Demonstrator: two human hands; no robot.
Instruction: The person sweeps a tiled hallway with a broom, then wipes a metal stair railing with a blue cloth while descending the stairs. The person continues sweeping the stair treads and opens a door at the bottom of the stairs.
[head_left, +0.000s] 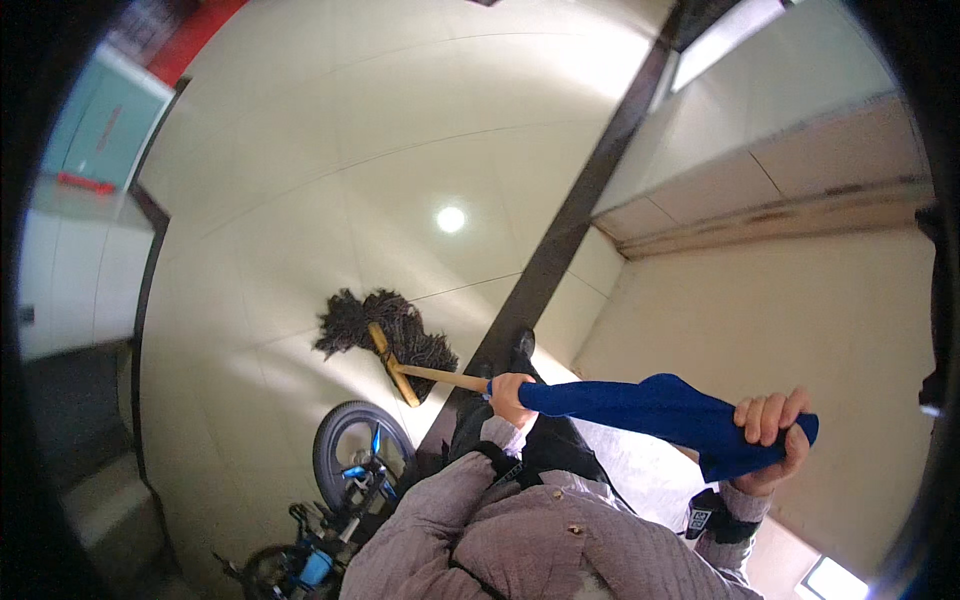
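A mop with dark shaggy strands (397, 319) rests on the glossy tiled floor, a wooden crossbar (384, 349) lying over the strands. Its wooden handle (442, 376) slants up towards me. My left hand (512, 401) grips the handle low down, at the lower end of a blue cloth (622, 401). The cloth covers the upper handle and hangs in a loose fold near the top. Higher up, my right hand (772, 431) is closed around the cloth-covered end. The handle inside the cloth is hidden.
A small bicycle (364, 457) with blue parts stands close on my left. A dark floor strip (555, 247) runs diagonally past my feet. To the right is a wall (757, 315). A pale green cabinet or box (112, 120) with a red handle stands at the far left.
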